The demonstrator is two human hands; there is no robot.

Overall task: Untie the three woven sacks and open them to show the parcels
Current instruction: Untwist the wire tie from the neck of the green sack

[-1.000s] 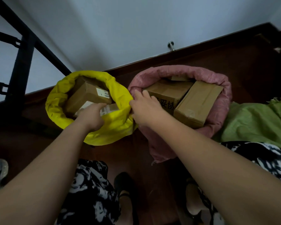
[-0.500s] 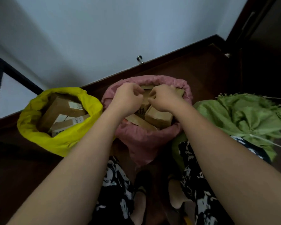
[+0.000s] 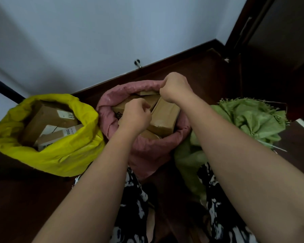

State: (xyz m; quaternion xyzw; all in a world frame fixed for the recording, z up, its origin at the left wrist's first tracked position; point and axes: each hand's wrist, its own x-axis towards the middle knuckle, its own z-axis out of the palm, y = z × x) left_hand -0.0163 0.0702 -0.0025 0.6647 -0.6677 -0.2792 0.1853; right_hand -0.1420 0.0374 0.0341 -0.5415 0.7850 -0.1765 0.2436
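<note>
Three woven sacks stand on the dark floor. The yellow sack [image 3: 60, 155] on the left is open, its rim rolled down around labelled cardboard parcels [image 3: 47, 120]. In the middle, the pink sack [image 3: 147, 151] is open too, with brown parcels [image 3: 165, 116] showing. The green sack [image 3: 249, 120] on the right is bunched shut at its top. My right hand [image 3: 175, 88] pinches the far rim of the pink sack. My left hand [image 3: 137, 116] is a closed fist over the pink sack's parcels; nothing shows in it.
A white wall with a dark skirting and a metal door stop [image 3: 137, 63] runs behind the sacks. A dark door frame [image 3: 239, 32] stands at the right, a black rail [image 3: 3, 88] at the left. My patterned clothing [image 3: 133, 199] is below.
Both hands left the yellow sack's rim and went to the pink sack. The right hand has since moved to its far rim and the left hand has drawn back over the parcels.
</note>
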